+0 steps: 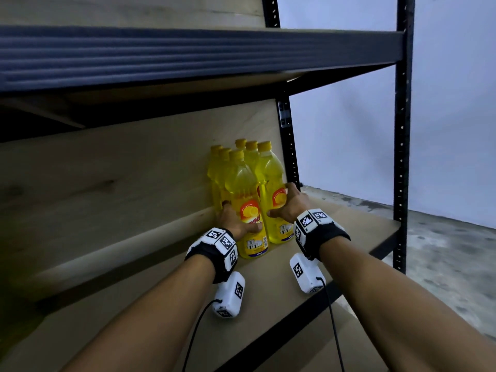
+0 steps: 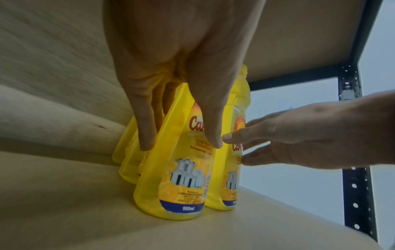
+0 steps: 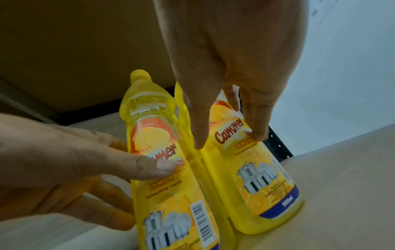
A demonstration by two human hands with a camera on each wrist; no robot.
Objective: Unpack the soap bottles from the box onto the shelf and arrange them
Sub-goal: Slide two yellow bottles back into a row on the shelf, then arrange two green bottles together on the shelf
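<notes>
Several yellow soap bottles stand in two rows at the right end of the shelf board [image 1: 271,296], against the wooden back panel. My left hand [image 1: 239,218] grips the front left bottle [image 1: 241,183], thumb across its label and fingers round its left side. In the left wrist view this hand [image 2: 179,143] straddles the same bottle [image 2: 177,186]. My right hand [image 1: 284,202] grips the front right bottle [image 1: 271,175], thumb on its left side and fingers on its right. The right wrist view shows that hand [image 3: 228,140] on the bottle [image 3: 256,186]. Both bottles stand upright and touch. The box is not in view.
An upper shelf beam [image 1: 188,57] runs low above the bottle caps. Black uprights [image 1: 401,157] frame the shelf's right end, close to the right row. The board stretches bare to the left of the bottles. A concrete floor [image 1: 442,251] lies beyond.
</notes>
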